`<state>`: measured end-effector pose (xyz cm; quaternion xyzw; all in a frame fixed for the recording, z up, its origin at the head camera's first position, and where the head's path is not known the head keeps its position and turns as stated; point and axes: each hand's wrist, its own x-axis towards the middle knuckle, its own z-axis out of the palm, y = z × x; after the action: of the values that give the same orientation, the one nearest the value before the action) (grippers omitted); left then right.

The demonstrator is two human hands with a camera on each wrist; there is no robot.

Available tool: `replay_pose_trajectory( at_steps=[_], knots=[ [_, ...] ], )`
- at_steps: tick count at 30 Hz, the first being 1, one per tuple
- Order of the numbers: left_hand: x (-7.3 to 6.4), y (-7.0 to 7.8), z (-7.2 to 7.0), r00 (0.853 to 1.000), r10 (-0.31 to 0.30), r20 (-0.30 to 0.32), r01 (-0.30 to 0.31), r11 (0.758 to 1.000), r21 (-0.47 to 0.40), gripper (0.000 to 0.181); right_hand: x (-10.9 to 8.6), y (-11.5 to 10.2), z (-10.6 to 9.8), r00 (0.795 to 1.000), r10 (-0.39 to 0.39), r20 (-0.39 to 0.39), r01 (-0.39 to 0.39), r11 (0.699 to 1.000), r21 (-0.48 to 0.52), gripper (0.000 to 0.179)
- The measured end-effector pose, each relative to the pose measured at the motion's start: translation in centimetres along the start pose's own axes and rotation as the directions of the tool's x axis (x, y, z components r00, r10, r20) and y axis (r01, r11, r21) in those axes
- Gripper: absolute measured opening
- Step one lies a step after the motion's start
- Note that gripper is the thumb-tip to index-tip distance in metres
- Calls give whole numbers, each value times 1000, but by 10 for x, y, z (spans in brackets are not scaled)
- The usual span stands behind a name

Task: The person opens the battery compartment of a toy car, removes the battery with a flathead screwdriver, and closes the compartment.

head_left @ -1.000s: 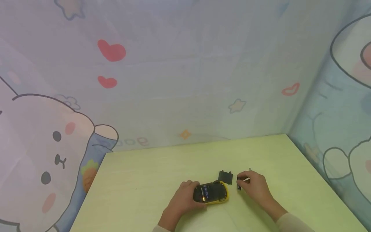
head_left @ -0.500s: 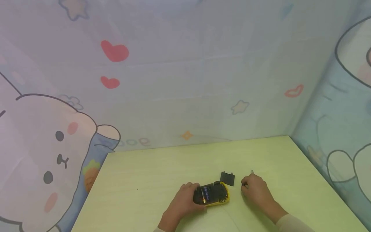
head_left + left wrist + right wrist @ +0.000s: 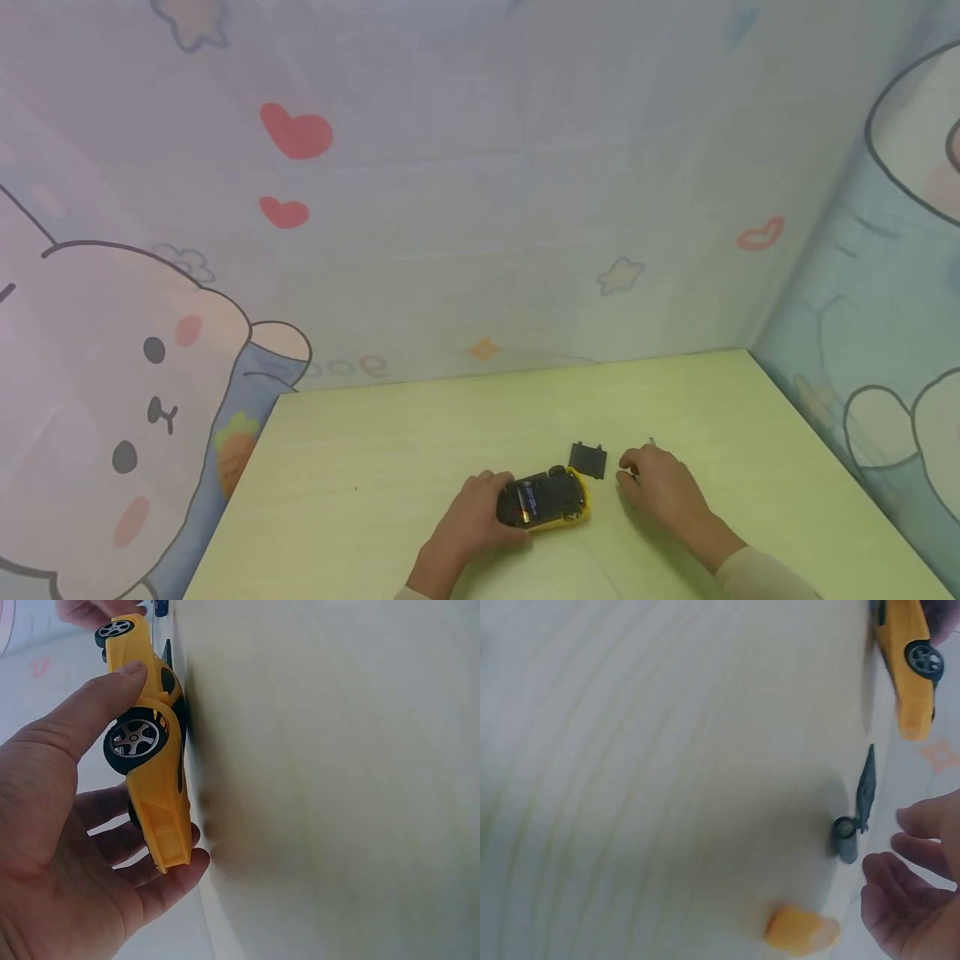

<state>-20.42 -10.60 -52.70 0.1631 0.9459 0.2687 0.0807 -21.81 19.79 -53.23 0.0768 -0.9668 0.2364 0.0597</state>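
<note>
My left hand [image 3: 477, 518] grips a yellow toy car [image 3: 154, 750] that lies wheels up, thumb along one side and fingers around the other. In the head view the car's dark underside has an uncovered battery compartment [image 3: 531, 500] with a battery in it. My right hand [image 3: 663, 487] hovers low over the table, fingers loosely bent, thumb and fingertips apart. Right by those fingertips, a dark battery [image 3: 845, 838] lies on the table in the right wrist view; in the head view the hand mostly hides it.
A flat black battery cover [image 3: 588, 460] lies between the car and my right hand. Beyond that hand a thin grey tip [image 3: 652, 442] sticks out. A blurred orange object [image 3: 799, 930] sits near the hand in the right wrist view. A printed cloth [image 3: 450, 208] hangs behind the table.
A second ago my right fingertips were at the visible battery; now the hand covers most of it, with fingers slightly spread. My left hand stays on the car, and the head view has shifted slightly.
</note>
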Motion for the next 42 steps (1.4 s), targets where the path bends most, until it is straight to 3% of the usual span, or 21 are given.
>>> replay_pose_trajectory(
  at_steps=[5, 11, 16, 20, 29, 42],
  knots=[
    [1, -1, 0, 1000, 3, -2, -3, 1000, -1, 86, 0, -24, -4, 998, -43, -42, 48, 988, 145, 20],
    [0, 1, 0, 1000, -4, 9, 4, 1000, -10, 86, -3, -55, 3, 988, -156, 9, 146, 940, 308, 23],
    [0, 0, 0, 1000, -12, 22, 12, 1000, 3, 87, -3, -73, 15, 965, -257, 60, 219, 906, 361, 23],
    [1, -2, 1, 1000, -11, 25, 10, 1000, 19, 86, -1, -80, 26, 951, -293, 96, 251, 916, 314, 30],
    [0, 0, 0, 999, -24, 30, 24, 1000, 9, 85, 2, -90, 36, 954, -260, 147, 240, 961, 138, 56],
    [1, 1, 0, 1000, -10, 22, 10, 1000, 12, 86, 2, -96, 38, 963, -242, 118, 233, 969, 88, 40]
  ],
)
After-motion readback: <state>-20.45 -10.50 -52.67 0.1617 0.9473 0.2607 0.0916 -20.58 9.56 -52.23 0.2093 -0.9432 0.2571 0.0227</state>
